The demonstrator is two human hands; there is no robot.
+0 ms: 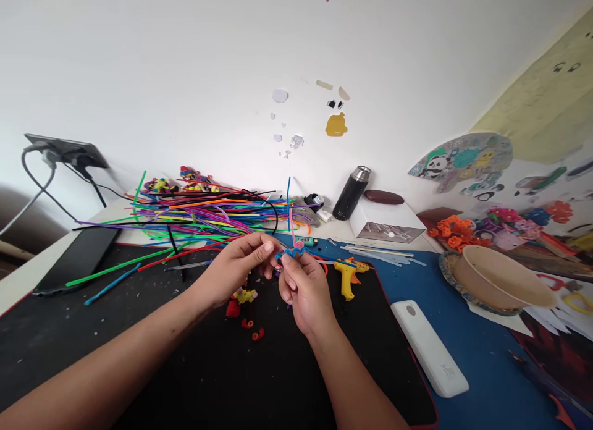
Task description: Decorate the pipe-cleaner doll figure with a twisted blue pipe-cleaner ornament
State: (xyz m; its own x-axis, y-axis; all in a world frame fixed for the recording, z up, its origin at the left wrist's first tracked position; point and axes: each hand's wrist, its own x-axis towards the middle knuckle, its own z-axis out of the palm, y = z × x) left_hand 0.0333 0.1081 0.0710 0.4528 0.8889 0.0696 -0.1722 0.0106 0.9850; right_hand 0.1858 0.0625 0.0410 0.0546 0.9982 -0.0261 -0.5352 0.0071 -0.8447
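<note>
right grip (306, 291) pinches the blue wavy piece (291, 252); left grip (238, 263) curls beside it, hold unclear; small bends near the pinch should work best.

It looked like a craft corner, probably in a home, for pipe cleaners (222, 217) lay heaped along the back edge of the tabletop (41, 260), a glue gun (346, 280) rested farther in, fuzzy flowers (451, 233) lay toward its right back corner, and stickers (336, 126) dotted the wall (185, 78).
</note>
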